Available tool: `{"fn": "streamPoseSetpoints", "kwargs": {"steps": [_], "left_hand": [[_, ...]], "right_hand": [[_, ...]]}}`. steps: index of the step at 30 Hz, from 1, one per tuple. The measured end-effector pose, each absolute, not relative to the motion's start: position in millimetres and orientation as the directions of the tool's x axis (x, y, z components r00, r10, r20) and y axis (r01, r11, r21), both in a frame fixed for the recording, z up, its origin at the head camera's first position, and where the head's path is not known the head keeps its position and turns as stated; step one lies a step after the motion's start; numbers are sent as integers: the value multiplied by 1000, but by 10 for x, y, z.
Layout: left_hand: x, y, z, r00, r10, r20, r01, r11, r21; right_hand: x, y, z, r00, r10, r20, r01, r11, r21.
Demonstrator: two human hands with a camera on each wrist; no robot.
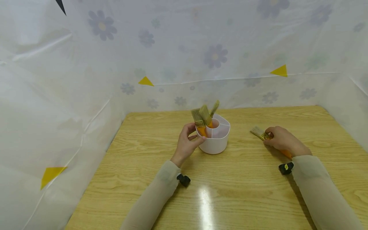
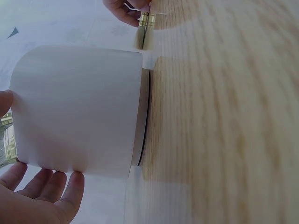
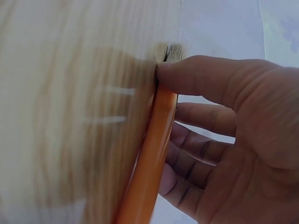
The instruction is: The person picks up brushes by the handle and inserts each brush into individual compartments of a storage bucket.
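A white divided organizer stands on the table with several paintbrushes upright in it, bristles up, among them a wide flat paintbrush in the left compartment. My left hand holds the organizer at its left side, thumb by the front rim; in the left wrist view its fingertips press the white wall. To the right, my right hand pinches another paintbrush near its metal band. This brush's orange handle points back toward the wrist, and its bristles point away to the left, close to the tabletop.
The wood-grain table ends at a flower-patterned sheet at the back. White sheeting also hangs along the left side, and yellow tape triangles are stuck on the sheets.
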State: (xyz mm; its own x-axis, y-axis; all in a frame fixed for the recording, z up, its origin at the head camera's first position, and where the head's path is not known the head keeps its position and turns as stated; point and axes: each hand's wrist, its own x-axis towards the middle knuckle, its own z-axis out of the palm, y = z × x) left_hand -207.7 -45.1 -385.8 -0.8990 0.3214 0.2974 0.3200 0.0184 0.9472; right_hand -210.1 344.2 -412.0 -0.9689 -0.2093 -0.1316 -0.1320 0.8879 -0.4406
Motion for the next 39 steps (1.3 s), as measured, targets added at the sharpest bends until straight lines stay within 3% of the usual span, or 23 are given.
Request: {"fn": "streamPoseSetpoints", "kwargs": {"steps": [39], "left_hand": [[-2060, -460, -3833, -900, 334, 281, 305, 21, 952]], "right_hand": [[-2050, 3355, -4048, -977, -183, -110, -110, 871, -478]]}}
